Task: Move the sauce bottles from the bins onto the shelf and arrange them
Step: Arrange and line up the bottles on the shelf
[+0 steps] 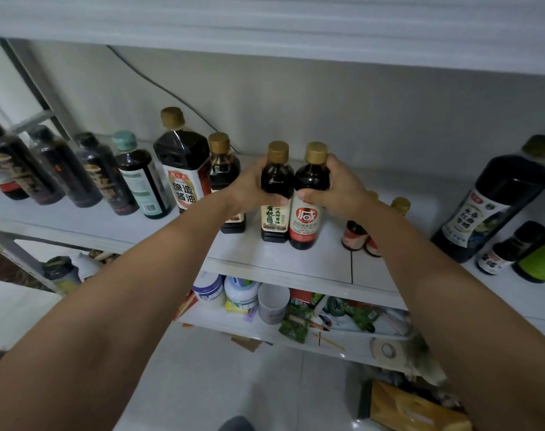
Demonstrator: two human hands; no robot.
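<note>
Gripping each bottle at its shoulder, the left hand (246,188) curls round the green-labelled bottle (274,217) and the right hand (342,191) round the red-labelled bottle (305,219). Both stand upright and touching on the shelf (265,259). Risk: the left knuckles could nudge and topple the neighbouring bottle (223,169). Both held bottles have gold caps, dark sauce and labels facing forward.

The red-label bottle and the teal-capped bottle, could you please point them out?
red-label bottle (304,220): head view, on its red label.
teal-capped bottle (139,181): head view, on its pale label.
</note>
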